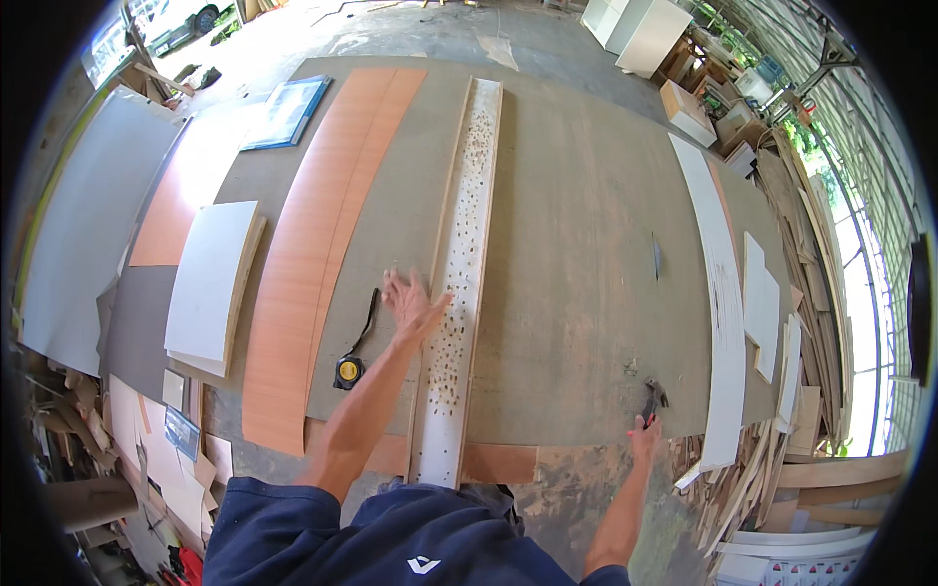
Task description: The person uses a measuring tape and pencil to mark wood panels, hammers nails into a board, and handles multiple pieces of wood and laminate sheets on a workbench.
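A long, narrow white board with raised wooden side strips runs away from my body across the worktable, its surface dotted with many small brown specks. My left hand is at its left strip, fingers spread, with the thumb reaching over the board's white face; nothing is in it. Whether it presses on the strip I cannot tell. Off to the right, my right hand grips a claw hammer by its red and black handle, near the table's front edge. A black and yellow tape measure with a strap lies left of my left hand.
An orange-brown sheet lies left of the board. Farther left are white panels and a blue-edged packet. A long white strip lies along the right side. Wood offcuts are piled beyond the right edge.
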